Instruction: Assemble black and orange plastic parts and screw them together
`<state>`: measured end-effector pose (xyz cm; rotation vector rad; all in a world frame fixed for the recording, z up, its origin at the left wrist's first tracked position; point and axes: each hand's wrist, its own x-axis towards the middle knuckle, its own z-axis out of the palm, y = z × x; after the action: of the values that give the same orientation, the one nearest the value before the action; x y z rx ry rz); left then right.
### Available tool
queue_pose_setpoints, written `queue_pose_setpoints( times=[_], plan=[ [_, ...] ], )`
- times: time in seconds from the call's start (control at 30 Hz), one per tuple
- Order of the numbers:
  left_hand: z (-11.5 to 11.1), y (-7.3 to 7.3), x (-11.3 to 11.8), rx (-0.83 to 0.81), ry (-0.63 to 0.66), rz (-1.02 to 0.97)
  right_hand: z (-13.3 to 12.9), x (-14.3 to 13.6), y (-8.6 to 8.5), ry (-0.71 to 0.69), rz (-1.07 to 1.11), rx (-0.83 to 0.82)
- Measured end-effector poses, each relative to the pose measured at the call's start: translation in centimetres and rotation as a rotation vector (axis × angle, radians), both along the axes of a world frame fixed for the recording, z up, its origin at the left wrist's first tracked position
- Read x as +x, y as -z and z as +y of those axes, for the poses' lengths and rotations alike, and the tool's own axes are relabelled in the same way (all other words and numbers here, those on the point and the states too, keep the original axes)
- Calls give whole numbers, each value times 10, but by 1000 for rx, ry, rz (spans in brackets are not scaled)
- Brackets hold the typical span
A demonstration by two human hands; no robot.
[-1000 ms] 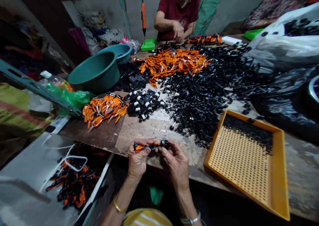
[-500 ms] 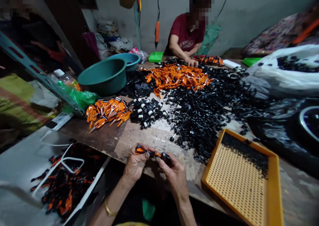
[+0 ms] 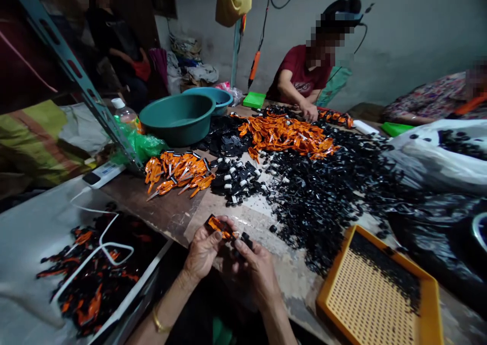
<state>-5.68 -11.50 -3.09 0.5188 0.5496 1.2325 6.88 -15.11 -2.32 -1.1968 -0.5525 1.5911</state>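
Observation:
An orange-and-black toy race car is held between my two hands above the table's near edge. My left hand closes on its left end, thumb on top. My right hand grips the other end, beside a black wheel; its lower fingers are partly hidden. Beyond my hands lies a pile of small black parts, some with white pieces. To its left is a heap of pointed orange shells. An open container at lower left holds several orange-and-black pieces.
A yellow perforated tray with tiny black bits stands at right. Loose black parts and a larger orange pile cover the middle. A green basin, a slanted metal post and a white bag surround them. A co-worker sits opposite.
The toy race car has tilted in my hands, showing more of its orange top. My view has swung slightly left, so the surroundings sit farther right. The co-worker's hand remains by the orange pile.

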Motion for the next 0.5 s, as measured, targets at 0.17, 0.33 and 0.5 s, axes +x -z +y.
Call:
queue_pose_setpoints(
  times=[0.17, 0.33, 0.5],
  plan=[
    [15, 7, -28, -62, -106, -56, 35, 9, -7, -129, -435, 203],
    [20, 8, -42, -136, -83, -59, 104, 45, -4, 156, -1198, 405],
    [14, 17, -39, -188, -101, -75, 149, 66, -7, 87, -1354, 517]
  ],
)
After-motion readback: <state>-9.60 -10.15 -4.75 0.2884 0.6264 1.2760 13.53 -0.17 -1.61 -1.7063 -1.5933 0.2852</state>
